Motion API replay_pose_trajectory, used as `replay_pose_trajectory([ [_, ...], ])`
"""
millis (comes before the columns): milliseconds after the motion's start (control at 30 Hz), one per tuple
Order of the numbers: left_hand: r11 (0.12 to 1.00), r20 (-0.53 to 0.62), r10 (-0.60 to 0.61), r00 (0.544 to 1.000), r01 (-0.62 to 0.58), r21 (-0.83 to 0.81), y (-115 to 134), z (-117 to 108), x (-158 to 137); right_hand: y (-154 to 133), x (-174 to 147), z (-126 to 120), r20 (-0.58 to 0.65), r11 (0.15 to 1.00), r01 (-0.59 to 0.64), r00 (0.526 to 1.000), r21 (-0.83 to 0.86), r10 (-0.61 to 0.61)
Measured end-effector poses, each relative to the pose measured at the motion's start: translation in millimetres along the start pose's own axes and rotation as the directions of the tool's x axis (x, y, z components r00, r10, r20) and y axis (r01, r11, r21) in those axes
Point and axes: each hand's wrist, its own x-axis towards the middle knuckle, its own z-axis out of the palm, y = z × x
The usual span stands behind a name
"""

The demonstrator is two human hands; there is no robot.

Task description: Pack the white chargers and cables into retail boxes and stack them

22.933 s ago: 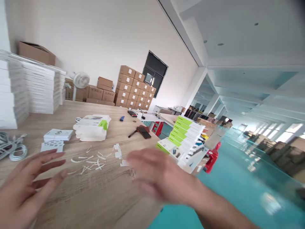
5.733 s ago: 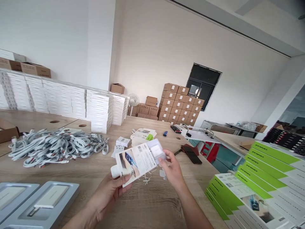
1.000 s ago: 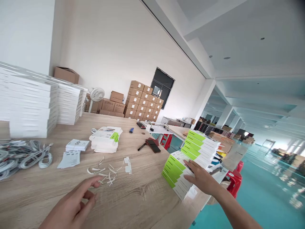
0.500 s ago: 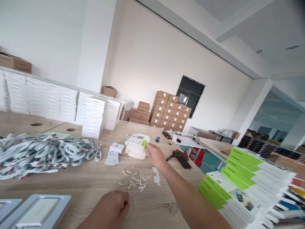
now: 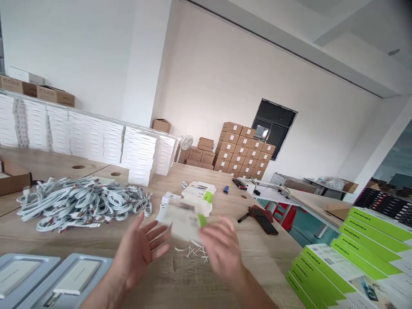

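Note:
My right hand grips a flat white printed cardboard piece with a green end, blurred by motion, held above the table. My left hand is just left of it, palm turned up and fingers spread, holding nothing. Behind the held piece lies a pile of similar white-and-green cardboard pieces. Partly covered by it are a small stack of white cards and thin white strips on the tabletop.
Coiled white cables are heaped at left. Grey trays with white flat devices sit front left. White boxes stack along the back. Green-and-white boxes rise at right. A phone and a blue object lie on the table.
My right hand has lifted a cardboard piece from the pile and brought it back toward me. My left hand has opened, rising palm up. The view has turned left.

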Motion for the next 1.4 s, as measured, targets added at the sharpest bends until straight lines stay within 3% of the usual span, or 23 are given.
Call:
replay_pose_trajectory([
  [67,0.978,0.167,-0.167,0.972,0.185,-0.099,5.7,0.6,-6.5,-28.8,-15.8,-4.3,0.1,0.968,0.082,0.989,0.237,-0.109],
  [133,0.969,0.209,-0.24,0.948,0.248,-0.016,2.1,4.7,-11.5,-43.3,-24.5,-8.8,0.17,0.935,0.046,0.979,0.353,-0.113],
  [167,0.974,0.188,-0.226,0.956,0.224,0.032,-2.4,7.7,-13.2,-44.2,-26.2,-12.3,0.189,0.928,-0.022,0.981,0.372,-0.052],
  [233,0.982,0.172,-0.167,0.971,0.15,0.111,-14.4,14.9,-15.3,-35.0,-26.7,-21.4,0.191,0.9,-0.242,0.964,0.361,0.183],
  [300,0.972,0.211,-0.2,0.957,0.166,0.169,-26.9,21.8,-16.3,-17.4,-27.3,-30.8,0.213,0.8,-0.505,0.863,0.324,0.458],
  [367,0.953,0.26,-0.259,0.93,0.203,0.224,-36.9,27.0,-16.5,-0.4,-30.2,-36.4,0.299,0.702,-0.647,0.762,0.299,0.575],
  [467,0.93,0.288,-0.298,0.91,0.21,0.301,-45.6,30.0,-15.3,11.7,-35.5,-36.2,0.459,0.686,-0.671,0.721,0.28,0.518],
  [600,0.9,0.218,-0.286,0.933,0.184,0.396,-50.4,28.6,-14.1,6.3,-38.3,-28.7,0.594,0.67,-0.699,0.657,0.25,0.464],
  [667,0.876,0.187,-0.301,0.935,0.194,0.442,-51.8,27.9,-14.9,0.5,-39.3,-24.1,0.605,0.677,-0.709,0.631,0.197,0.485],
  [767,0.801,0.167,-0.323,0.932,0.175,0.572,-51.3,28.7,-16.8,-6.5,-42.3,-17.4,0.558,0.756,-0.65,0.658,0.08,0.506],
  [833,0.739,0.212,-0.328,0.921,0.11,0.665,-48.5,29.9,-17.5,-7.5,-44.8,-14.4,0.579,0.747,-0.661,0.638,0.074,0.507],
  [900,0.678,0.27,-0.328,0.905,0.026,0.735,-45.0,30.6,-17.5,-4.6,-47.2,-12.9,0.677,0.639,-0.752,0.556,0.163,0.481],
  [933,0.647,0.288,-0.328,0.9,-0.008,0.763,-43.6,30.6,-17.4,-1.9,-48.3,-12.5,0.745,0.539,-0.812,0.499,0.223,0.444],
  [1000,0.618,0.308,-0.341,0.888,-0.035,0.786,-42.5,29.8,-17.0,4.5,-50.2,-11.9,0.851,0.266,-0.915,0.386,0.304,0.356],
  [1067,0.647,0.333,-0.366,0.869,-0.019,0.762,-43.6,28.7,-17.0,10.1,-52.1,-11.0,0.904,-0.02,-0.949,0.295,0.316,0.309],
  [1133,0.682,0.357,-0.376,0.855,-0.006,0.732,-45.4,28.3,-17.7,13.2,-54.3,-9.6,0.929,-0.197,-0.934,0.235,0.298,0.286],
  [1200,0.676,0.353,-0.356,0.865,-0.023,0.737,-46.4,29.4,-19.0,14.0,-56.6,-8.5,0.954,-0.232,-0.938,0.211,0.26,0.214],
  [1300,0.634,0.328,-0.325,0.887,-0.053,0.771,-45.9,33.4,-21.3,13.8,-58.4,-9.4,0.976,-0.135,-0.969,0.191,0.205,0.108],
  [1400,0.613,0.315,-0.319,0.894,-0.059,0.788,-45.5,36.7,-22.1,14.7,-57.1,-13.1,0.972,-0.026,-0.978,0.203,0.208,0.117],
])
